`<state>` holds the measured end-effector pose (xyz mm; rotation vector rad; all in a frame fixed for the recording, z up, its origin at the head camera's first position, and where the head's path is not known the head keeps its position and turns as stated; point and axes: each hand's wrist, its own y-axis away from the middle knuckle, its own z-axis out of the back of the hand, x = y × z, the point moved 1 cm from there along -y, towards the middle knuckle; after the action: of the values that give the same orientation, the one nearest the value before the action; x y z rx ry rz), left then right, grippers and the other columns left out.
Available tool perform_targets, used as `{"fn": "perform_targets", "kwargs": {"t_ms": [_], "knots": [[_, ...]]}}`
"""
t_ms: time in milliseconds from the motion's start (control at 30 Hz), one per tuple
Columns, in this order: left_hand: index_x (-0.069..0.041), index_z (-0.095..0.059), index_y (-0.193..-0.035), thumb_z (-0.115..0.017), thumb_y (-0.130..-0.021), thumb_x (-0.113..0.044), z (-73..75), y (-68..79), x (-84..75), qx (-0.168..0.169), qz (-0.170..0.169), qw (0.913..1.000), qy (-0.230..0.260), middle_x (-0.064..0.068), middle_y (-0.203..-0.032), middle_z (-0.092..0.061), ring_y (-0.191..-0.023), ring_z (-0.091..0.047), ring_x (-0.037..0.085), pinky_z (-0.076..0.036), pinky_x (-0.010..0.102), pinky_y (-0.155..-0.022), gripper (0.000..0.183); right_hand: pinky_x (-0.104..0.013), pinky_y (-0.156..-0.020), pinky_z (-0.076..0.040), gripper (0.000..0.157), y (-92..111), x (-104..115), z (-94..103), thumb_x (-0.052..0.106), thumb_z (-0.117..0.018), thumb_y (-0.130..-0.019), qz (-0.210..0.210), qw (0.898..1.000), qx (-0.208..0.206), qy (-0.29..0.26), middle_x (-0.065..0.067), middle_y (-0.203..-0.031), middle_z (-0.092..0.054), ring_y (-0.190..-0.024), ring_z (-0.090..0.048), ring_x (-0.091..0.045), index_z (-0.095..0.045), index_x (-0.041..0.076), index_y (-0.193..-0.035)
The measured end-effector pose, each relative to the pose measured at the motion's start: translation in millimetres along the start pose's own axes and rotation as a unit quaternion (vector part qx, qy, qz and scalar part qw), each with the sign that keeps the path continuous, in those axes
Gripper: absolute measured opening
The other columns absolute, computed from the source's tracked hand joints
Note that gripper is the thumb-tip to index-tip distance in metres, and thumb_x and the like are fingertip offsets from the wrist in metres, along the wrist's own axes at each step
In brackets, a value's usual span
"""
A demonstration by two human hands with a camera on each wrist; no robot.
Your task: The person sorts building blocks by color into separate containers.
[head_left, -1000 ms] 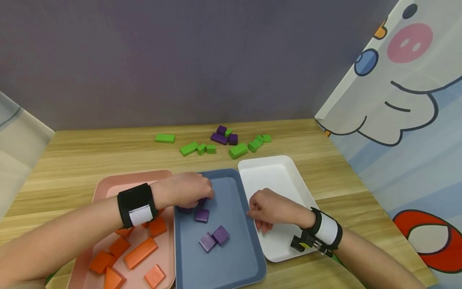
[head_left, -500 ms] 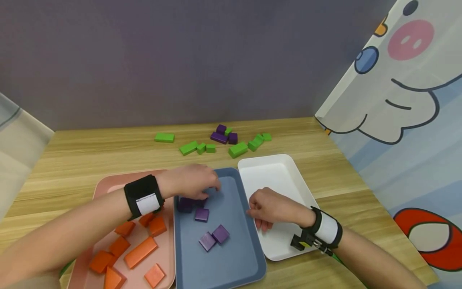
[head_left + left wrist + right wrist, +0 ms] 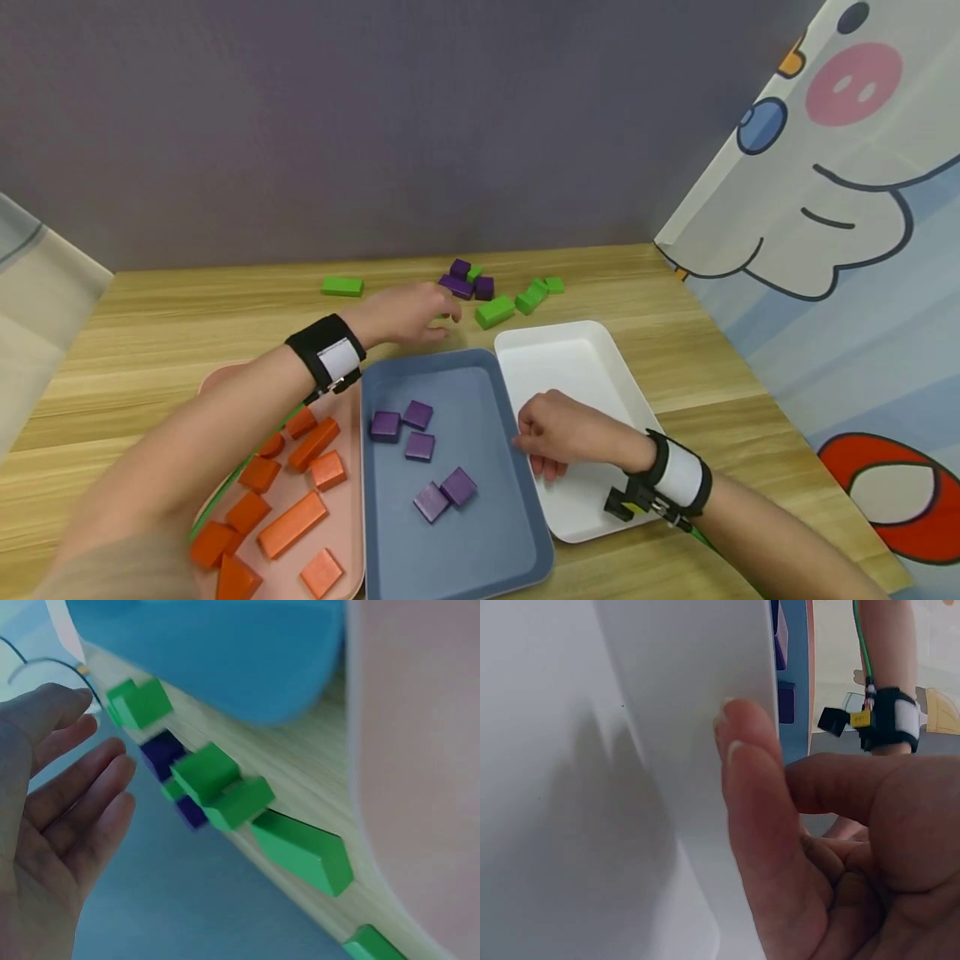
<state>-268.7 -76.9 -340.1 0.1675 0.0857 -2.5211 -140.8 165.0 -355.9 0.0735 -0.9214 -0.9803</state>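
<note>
My left hand (image 3: 405,312) hovers, fingers relaxed and apart, behind the blue tray (image 3: 405,550), over the small green blocks it partly hides. In the left wrist view nothing lies in its grasp, and green blocks (image 3: 304,851) stand beyond the fingers. Just right of it are a long green block (image 3: 495,312) and a few purple blocks (image 3: 484,288). My right hand (image 3: 566,429) is at the left rim of the white tray (image 3: 570,354). From the right wrist, its fingers (image 3: 761,802) appear inside the tray and its thumb outside, pinching the wall.
Several purple blocks (image 3: 418,447) lie in the blue tray. A pink tray (image 3: 281,575) at the left holds several orange blocks (image 3: 292,525), partly under my left forearm. A lone green block (image 3: 342,287) sits farther left near the grey back panel (image 3: 375,150).
My left hand has let go of a purple block in the blue tray and moved up and away to the green blocks behind. My right hand has stayed put.
</note>
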Motion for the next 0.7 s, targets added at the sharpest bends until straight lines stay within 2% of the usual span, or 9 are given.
{"fn": "perform_targets", "kwargs": {"t_ms": [200,333,567,700], "knots": [[-0.009,-0.067,-0.111,-0.065,-0.086,-0.020,-0.5,-17.7,22.5,-0.021,0.025,0.9994,0.009,0.010,-0.112,-0.064,-0.103,-0.060,0.025,-0.048,0.038,-0.087,0.027,-0.030,-0.045,-0.050,0.024,2,0,-0.9,0.013,-0.056,-0.092,0.004,1.000,-0.001,-0.007,-0.003,-0.056,-0.064,-0.045,-0.062,-0.017,-0.058,0.005,-0.069],[-0.010,-0.068,-0.107,-0.066,-0.086,-0.023,0.3,-29.7,35.8,-0.038,0.048,0.9980,0.013,0.011,-0.107,-0.066,-0.098,-0.062,0.025,-0.048,0.037,-0.084,0.025,-0.030,-0.045,-0.051,0.024,2,0,-0.2,0.013,-0.056,-0.092,0.009,1.000,-0.002,-0.011,-0.003,-0.057,-0.064,-0.045,-0.062,-0.017,-0.058,0.006,-0.069],[-0.010,-0.066,-0.111,-0.065,-0.087,-0.029,0.6,-45.1,51.1,0.004,0.105,0.9944,0.013,0.009,-0.108,-0.065,-0.089,-0.058,0.022,-0.044,0.037,-0.078,0.030,-0.031,-0.045,-0.051,0.024,3,0,0.3,0.014,-0.056,-0.092,0.007,1.000,-0.002,-0.020,-0.004,-0.057,-0.064,-0.045,-0.063,-0.018,-0.059,0.006,-0.070],[-0.012,-0.065,-0.116,-0.063,-0.088,-0.030,-2.8,-50.5,58.6,0.025,0.121,0.9922,0.016,0.008,-0.107,-0.066,-0.087,-0.058,0.021,-0.043,0.038,-0.077,0.034,-0.031,-0.045,-0.051,0.024,3,0,1.2,0.014,-0.056,-0.092,0.007,1.000,-0.003,-0.021,-0.003,-0.057,-0.064,-0.045,-0.063,-0.018,-0.058,0.006,-0.069]]}}
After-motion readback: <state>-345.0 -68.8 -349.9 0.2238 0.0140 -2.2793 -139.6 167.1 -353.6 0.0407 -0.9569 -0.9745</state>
